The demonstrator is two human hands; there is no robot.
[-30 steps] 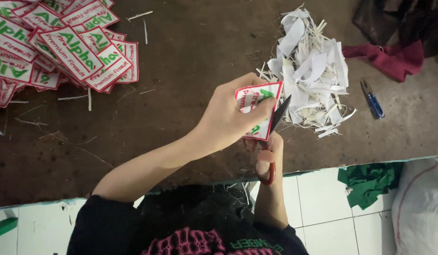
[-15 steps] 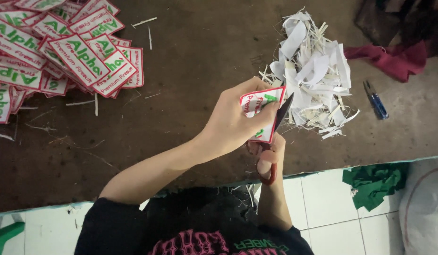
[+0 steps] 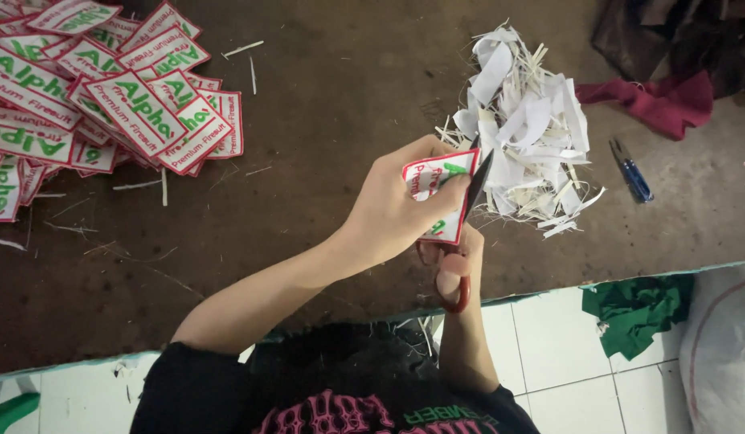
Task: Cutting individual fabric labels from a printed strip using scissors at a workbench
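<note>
A dark brown worktable (image 3: 324, 120) bears one heap of well over a dozen embroidered patches (image 3: 91, 104) at upper left and one pile of white trimmings (image 3: 525, 137) at upper right. At centre, the left hand (image 3: 397, 209) grips one patch (image 3: 437, 193), long axis near vertical; the right hand (image 3: 457, 257) clasps red-handled scissors (image 3: 469, 217), blades pointing up.

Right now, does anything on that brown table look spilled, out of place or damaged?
Nothing looks damaged. White trimmings sit heaped right of the scissors, with stray slivers scattered near the patch pile. The left hand holds one patch; blue snips lie apart beside a red cloth.
</note>
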